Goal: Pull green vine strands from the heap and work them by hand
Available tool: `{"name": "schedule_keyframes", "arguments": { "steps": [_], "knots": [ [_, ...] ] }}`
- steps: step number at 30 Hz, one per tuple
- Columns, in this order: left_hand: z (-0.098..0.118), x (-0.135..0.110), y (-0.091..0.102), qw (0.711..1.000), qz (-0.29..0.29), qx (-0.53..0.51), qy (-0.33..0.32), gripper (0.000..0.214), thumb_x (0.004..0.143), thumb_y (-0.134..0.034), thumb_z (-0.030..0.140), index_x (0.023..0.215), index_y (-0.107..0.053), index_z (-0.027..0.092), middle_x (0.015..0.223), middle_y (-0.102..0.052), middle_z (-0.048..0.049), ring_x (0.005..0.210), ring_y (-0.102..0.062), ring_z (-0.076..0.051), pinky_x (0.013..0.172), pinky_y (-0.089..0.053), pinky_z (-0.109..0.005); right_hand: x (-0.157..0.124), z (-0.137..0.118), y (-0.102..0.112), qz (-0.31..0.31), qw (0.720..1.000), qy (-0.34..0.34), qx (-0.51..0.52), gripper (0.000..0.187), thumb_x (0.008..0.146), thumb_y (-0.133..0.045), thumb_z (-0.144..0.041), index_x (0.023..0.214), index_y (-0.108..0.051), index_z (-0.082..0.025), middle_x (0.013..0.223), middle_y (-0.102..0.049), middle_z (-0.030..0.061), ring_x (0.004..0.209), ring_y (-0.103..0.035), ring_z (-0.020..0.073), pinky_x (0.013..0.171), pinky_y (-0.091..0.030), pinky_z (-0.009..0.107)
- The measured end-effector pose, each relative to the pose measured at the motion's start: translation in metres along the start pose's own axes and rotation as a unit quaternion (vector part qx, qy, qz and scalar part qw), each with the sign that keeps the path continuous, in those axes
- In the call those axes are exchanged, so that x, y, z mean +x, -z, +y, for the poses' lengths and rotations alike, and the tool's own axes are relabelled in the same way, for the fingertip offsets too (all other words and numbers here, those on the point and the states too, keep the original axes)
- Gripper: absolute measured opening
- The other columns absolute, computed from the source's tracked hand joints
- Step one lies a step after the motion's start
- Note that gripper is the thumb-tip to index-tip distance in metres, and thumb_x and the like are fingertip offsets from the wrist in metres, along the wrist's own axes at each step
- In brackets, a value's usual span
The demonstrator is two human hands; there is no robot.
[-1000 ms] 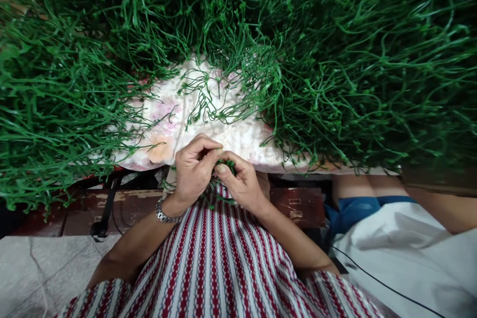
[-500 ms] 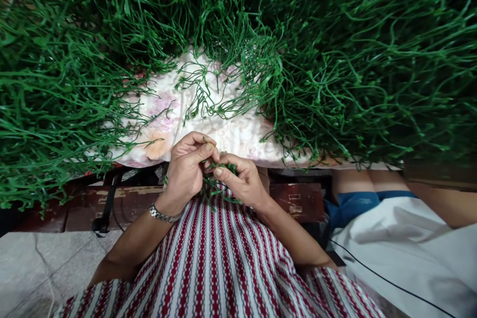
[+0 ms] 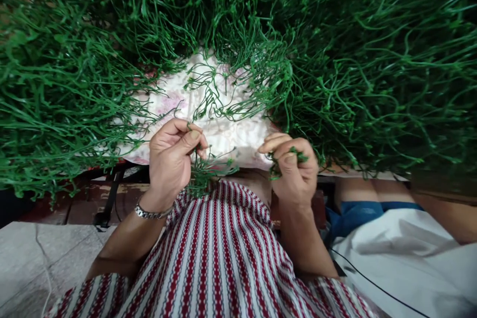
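Observation:
My left hand (image 3: 170, 159) is closed in a pinch, thumb against forefinger, on thin green stems. Below its fingers a small spray of green stems (image 3: 199, 176) hangs in front of the striped clothing. To the right, my right hand (image 3: 298, 171) is curled shut around a small green bunch (image 3: 300, 155), part of it hidden by the fingers. The two hands are apart, both over the near edge of a floral cloth (image 3: 223, 139). Whether the stems are plastic or real plant I cannot tell.
Large heaps of green stems (image 3: 357, 69) cover the far side, the left and the right of the cloth. Several loose stems (image 3: 216, 102) lie in its middle. At the right sits another person in white clothing (image 3: 402, 243). A dark cable (image 3: 372, 280) runs there.
My hands were together at the middle and have separated. The right hand moved right with its green bunch; the left moved slightly left, the spray now hanging under it.

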State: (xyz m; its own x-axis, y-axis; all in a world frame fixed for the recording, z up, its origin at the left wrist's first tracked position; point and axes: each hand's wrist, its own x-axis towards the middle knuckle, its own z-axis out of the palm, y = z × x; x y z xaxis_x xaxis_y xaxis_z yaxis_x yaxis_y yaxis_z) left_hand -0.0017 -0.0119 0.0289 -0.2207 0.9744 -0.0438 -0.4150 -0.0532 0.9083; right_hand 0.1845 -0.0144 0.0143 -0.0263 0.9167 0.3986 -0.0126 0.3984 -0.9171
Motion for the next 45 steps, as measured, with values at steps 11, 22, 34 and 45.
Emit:
{"name": "schedule_keyframes", "arguments": {
  "steps": [11,22,34,45],
  "knots": [
    [-0.007,-0.002,-0.010,0.999,0.018,0.023,-0.040,0.009,0.067,-0.070,0.014,0.067,-0.061,0.016,0.063,-0.060,0.0022,0.055,-0.056,-0.008,0.056,-0.045,-0.021,0.012,-0.029,-0.008,-0.219,0.957,0.063,-0.180,0.009,0.087,-0.050,-0.020,0.094,-0.055,-0.017,0.077,-0.057,0.0039,0.068,-0.054,0.0128,0.062,-0.043,0.026],
    [-0.002,-0.018,0.006,0.986,-0.040,0.152,-0.052,0.032,0.074,-0.066,0.022,0.105,-0.061,0.022,0.087,-0.061,-0.0024,0.080,-0.056,-0.013,0.071,-0.044,-0.022,0.005,-0.006,-0.017,-0.312,0.921,0.065,-0.226,0.011,0.087,-0.050,-0.021,0.085,-0.057,-0.014,0.076,-0.059,0.0039,0.067,-0.053,0.0106,0.059,-0.040,0.022],
    [0.006,-0.040,0.023,0.931,-0.160,0.315,-0.090,0.006,0.074,-0.061,0.014,0.074,-0.058,0.019,0.073,-0.055,-0.0022,0.073,-0.053,-0.015,0.066,-0.042,-0.026,0.003,-0.012,-0.022,-0.344,0.913,0.063,-0.210,0.012,0.089,-0.049,-0.025,0.088,-0.055,-0.015,0.075,-0.060,0.0024,0.066,-0.054,0.0099,0.058,-0.040,0.021],
    [0.022,-0.028,0.028,0.803,-0.380,0.456,-0.060,0.019,0.077,-0.051,0.011,0.059,-0.051,0.016,0.056,-0.048,0.0025,0.056,-0.046,-0.011,0.054,-0.033,-0.022,0.008,-0.015,-0.018,-0.498,0.834,0.101,-0.215,0.009,0.085,-0.049,-0.018,0.078,-0.055,-0.016,0.073,-0.059,0.0016,0.067,-0.052,0.0113,0.058,-0.037,0.023]
  ]
}}
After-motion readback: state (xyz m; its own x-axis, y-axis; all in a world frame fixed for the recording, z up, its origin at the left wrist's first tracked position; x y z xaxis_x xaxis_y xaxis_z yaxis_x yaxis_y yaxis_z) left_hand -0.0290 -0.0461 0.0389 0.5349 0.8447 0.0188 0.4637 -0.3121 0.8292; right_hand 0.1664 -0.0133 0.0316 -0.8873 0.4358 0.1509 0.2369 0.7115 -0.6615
